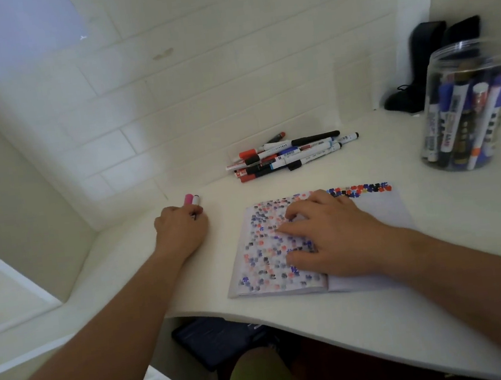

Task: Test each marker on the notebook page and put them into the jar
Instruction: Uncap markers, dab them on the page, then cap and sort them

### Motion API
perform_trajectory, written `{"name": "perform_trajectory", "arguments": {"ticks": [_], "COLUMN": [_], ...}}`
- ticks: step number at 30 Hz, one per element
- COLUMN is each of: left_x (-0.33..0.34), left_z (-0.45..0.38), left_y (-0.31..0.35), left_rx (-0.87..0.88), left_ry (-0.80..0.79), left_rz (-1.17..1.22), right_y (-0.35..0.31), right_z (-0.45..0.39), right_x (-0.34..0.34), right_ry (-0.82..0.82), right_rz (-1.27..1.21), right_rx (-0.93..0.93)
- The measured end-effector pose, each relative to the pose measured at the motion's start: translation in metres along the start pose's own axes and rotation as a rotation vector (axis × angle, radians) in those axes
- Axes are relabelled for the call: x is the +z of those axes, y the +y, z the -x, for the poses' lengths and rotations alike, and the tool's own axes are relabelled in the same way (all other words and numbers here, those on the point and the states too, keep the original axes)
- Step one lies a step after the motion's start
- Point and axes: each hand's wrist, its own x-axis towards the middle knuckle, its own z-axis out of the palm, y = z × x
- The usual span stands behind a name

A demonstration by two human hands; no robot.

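We are pressing our spread right hand point(332, 236) on the notebook point(317, 241); left of it, our left hand point(182, 229) is gripping markers point(192, 200). The jar point(468, 108) is standing far right on the white surface point(435, 231), tiled wall point(200, 86) behind.

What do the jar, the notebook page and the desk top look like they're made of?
Jar: clear plastic by the look, since the markers inside show through and its rim is ridged; glass can't be ruled out.
Notebook page: thin matt paper, as ink marks from the far side show through.
Desk top: smooth white board, likely laminate, with a rounded edge.
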Motion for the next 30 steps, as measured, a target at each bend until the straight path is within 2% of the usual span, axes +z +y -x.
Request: {"name": "perform_trajectory", "arguments": {"ticks": [3, 6, 8, 11, 14, 17, 20, 30], "left_x": [-0.003, -0.007, -0.01, -0.011, 0.003, 0.023, 0.04, 0.062], "left_z": [0.011, 0.024, 0.026, 0.018, -0.004, -0.032, -0.053, -0.068], "left_y": [0.011, 0.043, 0.074, 0.129, 0.176, 0.192, 0.188, 0.182], "left_rx": [-0.05, 0.123, 0.27, 0.409, 0.42, 0.397, 0.385, 0.644], "left_ry": [0.062, 0.216, 0.249, 0.162, 0.002, 0.018, 0.079, 0.442], "left_rz": [-0.003, 0.039, 0.075, 0.029, -0.048, -0.196, -0.246, -0.468], "right_y": [0.001, 0.004, 0.008, 0.015, 0.028, 0.038, 0.042, 0.048], "right_z": [-0.002, -0.002, -0.004, -0.007, -0.006, -0.002, -0.001, -0.008], "right_x": [0.0, -0.002, -0.004, -0.006, -0.008, -0.01, -0.012, -0.008], "right_ry": [0.023, 0.088, 0.153, 0.241, 0.354, 0.328, 0.285, 0.239], "right_rz": [-0.016, -0.077, -0.094, -0.098, -0.164, -0.185, -0.172, -0.191], "right_rx": [0.003, 0.001, -0.005, 0.01, 0.057, 0.115, 0.119, 0.085]}}
